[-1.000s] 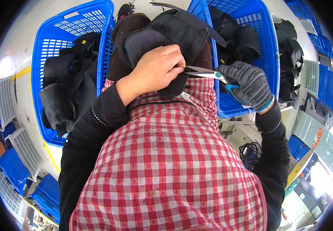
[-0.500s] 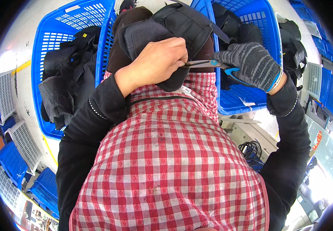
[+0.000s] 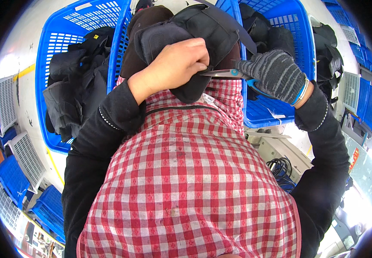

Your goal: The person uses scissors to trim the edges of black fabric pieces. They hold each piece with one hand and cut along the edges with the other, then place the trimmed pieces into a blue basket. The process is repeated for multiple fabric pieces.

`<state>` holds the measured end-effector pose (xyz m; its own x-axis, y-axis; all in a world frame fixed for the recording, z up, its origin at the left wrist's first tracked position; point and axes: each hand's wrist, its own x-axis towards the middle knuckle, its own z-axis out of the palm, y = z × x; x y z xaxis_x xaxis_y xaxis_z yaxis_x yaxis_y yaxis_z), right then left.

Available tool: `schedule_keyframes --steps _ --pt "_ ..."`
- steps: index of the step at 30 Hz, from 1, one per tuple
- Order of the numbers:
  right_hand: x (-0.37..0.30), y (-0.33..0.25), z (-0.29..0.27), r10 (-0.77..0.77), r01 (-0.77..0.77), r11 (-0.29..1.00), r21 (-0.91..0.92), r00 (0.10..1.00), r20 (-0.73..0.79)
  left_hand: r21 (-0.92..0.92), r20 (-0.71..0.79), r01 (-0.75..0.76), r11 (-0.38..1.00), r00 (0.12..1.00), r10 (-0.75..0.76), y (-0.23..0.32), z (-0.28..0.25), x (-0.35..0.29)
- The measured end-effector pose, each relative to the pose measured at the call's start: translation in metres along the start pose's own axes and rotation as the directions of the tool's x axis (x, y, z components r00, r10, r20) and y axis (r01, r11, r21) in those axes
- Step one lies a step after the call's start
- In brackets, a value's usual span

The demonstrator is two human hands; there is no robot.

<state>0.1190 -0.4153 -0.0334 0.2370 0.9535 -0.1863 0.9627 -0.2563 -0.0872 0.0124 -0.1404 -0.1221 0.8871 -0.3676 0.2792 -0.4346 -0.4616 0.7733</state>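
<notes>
On my lap lies a black padded fabric piece point(image 3: 220, 36) with stitched panels and a strap-like flap. My bare left hand point(image 3: 179, 62) pinches its lower part, fingers closed on the dark cloth. In a grey striped knit glove, my right hand point(image 3: 276, 75) grips blue-handled scissors point(image 3: 226, 73). The blades point left and meet the fabric edge right beside my left fingertips. They look nearly closed; the tips are hidden against the black cloth.
A blue basket point(image 3: 113, 64) heaped with black padded pieces point(image 3: 67, 101) stands at my left. Another blue basket point(image 3: 272, 112) with similar pieces is at my right. Black cables point(image 3: 282, 168) and a beige metal part point(image 3: 280, 150) lie beyond my right side.
The scissors have swung flatter and slid slightly left, their blades drawing closer together. My right hand has shifted a little left with them. My left hand keeps its hold on the fabric.
</notes>
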Motion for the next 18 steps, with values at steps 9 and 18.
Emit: schedule_keyframes --steps 9,18 --pt "-0.004 -0.004 0.009 0.022 -0.021 1.000 0.020 1.000 -0.017 -0.145 -0.039 0.064 0.987 0.997 -0.070 -0.001 -0.004 -0.005" --pt "0.002 -0.012 0.021 0.027 -0.026 0.998 -0.059 1.000 0.016 -0.161 -0.119 0.062 0.985 0.990 -0.081 0.006 -0.003 -0.002"
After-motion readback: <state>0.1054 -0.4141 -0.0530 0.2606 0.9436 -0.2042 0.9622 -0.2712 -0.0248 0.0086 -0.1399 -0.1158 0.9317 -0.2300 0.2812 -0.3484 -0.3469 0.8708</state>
